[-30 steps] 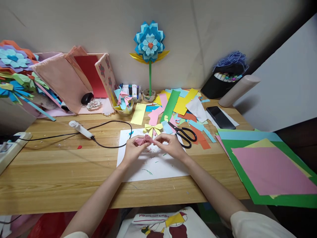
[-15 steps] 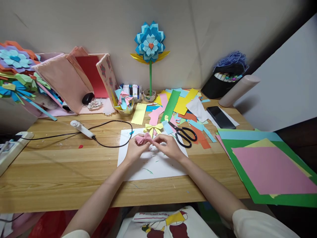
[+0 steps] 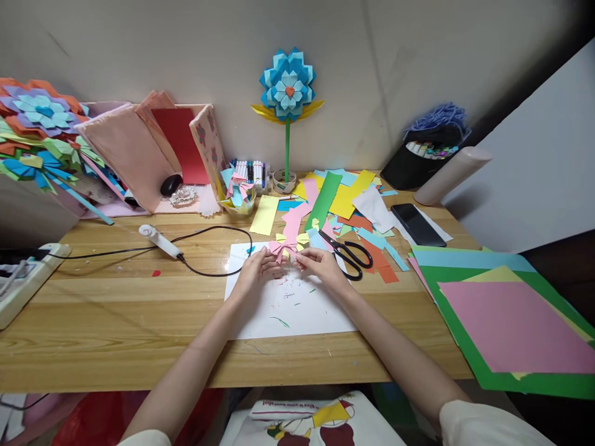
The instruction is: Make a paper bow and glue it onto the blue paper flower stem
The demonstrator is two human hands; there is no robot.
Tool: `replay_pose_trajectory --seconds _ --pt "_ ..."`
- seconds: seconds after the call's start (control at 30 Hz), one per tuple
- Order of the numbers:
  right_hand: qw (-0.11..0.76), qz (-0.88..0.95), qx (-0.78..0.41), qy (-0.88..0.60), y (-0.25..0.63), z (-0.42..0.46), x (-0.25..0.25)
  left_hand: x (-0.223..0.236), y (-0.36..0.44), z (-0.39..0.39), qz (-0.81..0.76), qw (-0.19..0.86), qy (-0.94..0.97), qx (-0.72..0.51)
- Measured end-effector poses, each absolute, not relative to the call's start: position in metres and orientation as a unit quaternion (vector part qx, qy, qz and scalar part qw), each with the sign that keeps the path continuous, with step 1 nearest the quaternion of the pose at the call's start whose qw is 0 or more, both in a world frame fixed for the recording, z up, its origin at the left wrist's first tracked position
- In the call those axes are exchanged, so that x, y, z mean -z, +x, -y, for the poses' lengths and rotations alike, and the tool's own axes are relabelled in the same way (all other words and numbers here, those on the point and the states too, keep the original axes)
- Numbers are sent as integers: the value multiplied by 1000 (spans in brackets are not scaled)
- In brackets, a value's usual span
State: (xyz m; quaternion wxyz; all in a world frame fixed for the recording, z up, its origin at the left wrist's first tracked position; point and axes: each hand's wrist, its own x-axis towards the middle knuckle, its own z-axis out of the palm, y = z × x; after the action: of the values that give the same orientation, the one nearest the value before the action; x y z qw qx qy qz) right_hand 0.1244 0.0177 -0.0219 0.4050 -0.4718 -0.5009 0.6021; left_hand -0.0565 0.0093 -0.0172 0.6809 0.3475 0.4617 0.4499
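A small pink paper bow (image 3: 280, 248) rests on top of a yellow paper bow (image 3: 303, 238) at the far edge of a white sheet (image 3: 288, 303) on the wooden desk. My left hand (image 3: 255, 271) pinches the pink bow's left side with its fingers closed. On the bow's right side, the fingertips of my right hand (image 3: 320, 266) are pressed together on it. Both forearms reach in from the bottom of the view.
Black scissors (image 3: 348, 253) lie just right of my right hand. Coloured paper scraps (image 3: 341, 198) cover the desk behind. A glue gun (image 3: 160, 240) with black cord lies left. Large paper sheets (image 3: 506, 322) overhang the right edge. A phone (image 3: 415, 223), a blue paper flower (image 3: 289, 87) and markers (image 3: 248, 170) sit further back.
Both hands have carried the pink bow away from me, from above the white sheet's middle onto the yellow bow at its far edge. The view shifted slightly.
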Motion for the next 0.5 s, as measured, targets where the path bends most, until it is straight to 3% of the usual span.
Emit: replay_pose_trajectory --seconds 0.5 --pt "416 592 -524 -450 119 -10 27 22 -55 -5 -493 632 392 -451"
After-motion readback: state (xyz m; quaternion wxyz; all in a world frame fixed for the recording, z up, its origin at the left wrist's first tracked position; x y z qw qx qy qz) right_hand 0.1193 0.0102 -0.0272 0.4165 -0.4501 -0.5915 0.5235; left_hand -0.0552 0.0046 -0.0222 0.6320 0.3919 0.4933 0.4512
